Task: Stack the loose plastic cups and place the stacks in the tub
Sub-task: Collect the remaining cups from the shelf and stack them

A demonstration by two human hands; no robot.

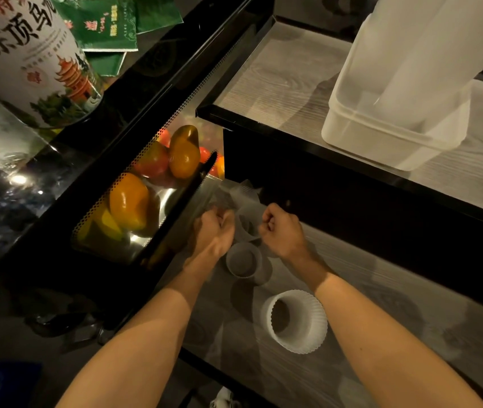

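Both my hands reach down to the lower glass shelf (367, 275). My left hand (215, 228) and my right hand (281, 228) have curled fingers and hold a translucent plastic cup (246, 223) between them by its sides. Another clear cup (244, 260) stands just below the hands on the shelf, and more cups (241, 191) lie blurred behind them. A ribbed white cup (296, 320) stands closer to me between my forearms. The translucent tub (393, 134) stands on the upper shelf at the right, with a tall stack of cups (428, 54) leaning in it.
A black-framed upper glass shelf (278, 83) overhangs the cups. To the left is a perforated metal basket (134, 172) holding orange and red peppers. A printed tea canister (34, 60) and green packets (107, 28) lie at the upper left.
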